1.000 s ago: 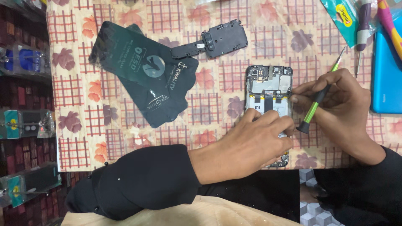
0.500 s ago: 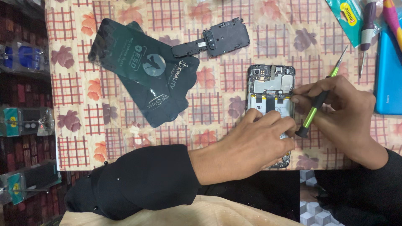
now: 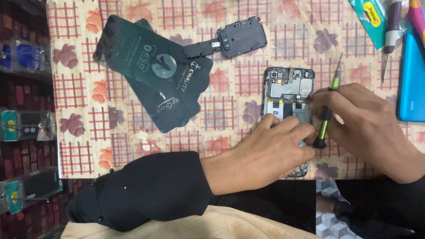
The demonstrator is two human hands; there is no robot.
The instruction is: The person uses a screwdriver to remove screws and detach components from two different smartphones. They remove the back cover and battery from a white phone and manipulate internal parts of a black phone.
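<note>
An opened phone point(image 3: 288, 88) lies back-up on the patterned tablecloth point(image 3: 221, 106), its circuit board and battery exposed. My left hand point(image 3: 276, 148) rests flat over its lower half and pins it down. My right hand point(image 3: 361, 119) grips a green and black screwdriver point(image 3: 326, 110) that lies along the phone's right edge. The fingertips of that hand touch the phone's right side near the board. The phone's lower part is hidden under my left hand.
A black plastic inner cover point(image 3: 234, 40) lies above the phone. Dark flat packets point(image 3: 155, 71) lie at upper left. A blue phone back point(image 3: 411, 79), another screwdriver point(image 3: 389, 31) and a green packet point(image 3: 372, 17) sit at the far right. Shelves with boxed goods point(image 3: 24, 119) line the left.
My right hand with the screwdriver has shifted slightly; its fingertips stay at the phone's right edge. My left hand keeps pressing on the phone.
</note>
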